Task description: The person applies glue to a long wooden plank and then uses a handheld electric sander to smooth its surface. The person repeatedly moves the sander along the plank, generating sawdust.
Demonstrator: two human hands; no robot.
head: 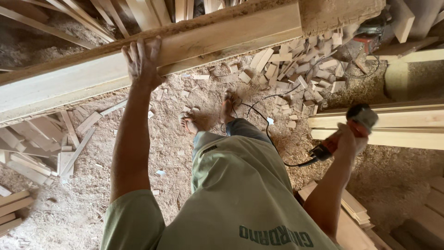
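Right hand (350, 141) motion-blurred, wrapped round orange power tool (340, 136); tool head blurred, kind not tellable. Long plank (222, 39) cut off at left frame edge, far end hidden under rough slab (337, 14). Left hand (141, 60) palm hidden against plank. Black cord (268, 134) partly hidden behind green shirt (240, 194). Toes buried in sawdust (115, 153)

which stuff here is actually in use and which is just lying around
In use:
- long wooden beam, left hand resting flat on its edge
- orange corded power tool, held in the right hand
- its black cable

Lying about:
- pile of short offcut blocks
- stacked planks
- scrap strips
- sawdust floor
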